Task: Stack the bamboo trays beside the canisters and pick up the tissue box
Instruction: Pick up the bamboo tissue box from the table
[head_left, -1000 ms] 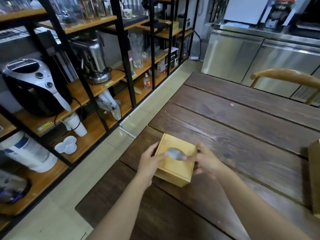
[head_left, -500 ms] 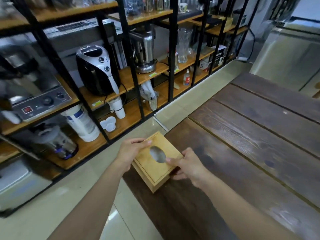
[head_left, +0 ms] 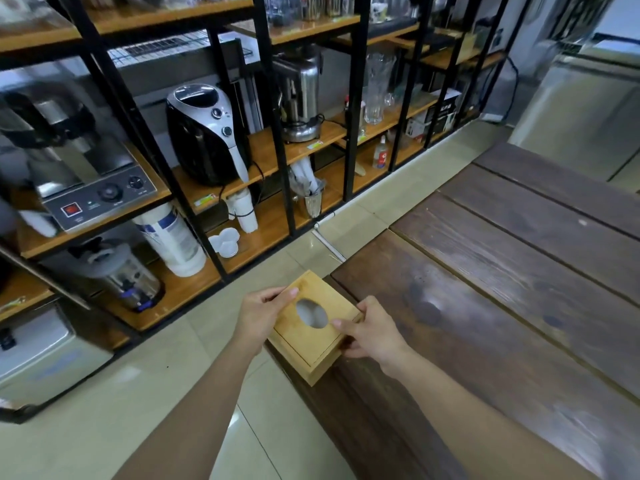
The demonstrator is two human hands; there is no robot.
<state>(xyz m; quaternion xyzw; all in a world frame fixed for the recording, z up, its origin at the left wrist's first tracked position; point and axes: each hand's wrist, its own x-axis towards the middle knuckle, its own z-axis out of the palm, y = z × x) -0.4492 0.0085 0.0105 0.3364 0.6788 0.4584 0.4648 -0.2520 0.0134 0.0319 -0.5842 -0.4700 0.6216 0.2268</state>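
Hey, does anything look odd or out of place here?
Nothing damaged or spilled. The square bamboo tissue box is held by both hands, left hand and right hand, out past the dark wooden table edge.

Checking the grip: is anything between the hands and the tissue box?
Nothing visible. The left hand and right hand grip opposite sides of the tissue box directly, at the table corner.

The room is evenly and fairly brightly lit from above. Soft glare sits on the pale floor tiles [head_left: 145,382] and a milky sheen spreads across the dark wooden table [head_left: 519,306] at lower right. Shadows are faint. The shelving [head_left: 277,133] bows outward with wide-angle distortion, and the far left edge is smeared with blur; the centre stays reasonably sharp.
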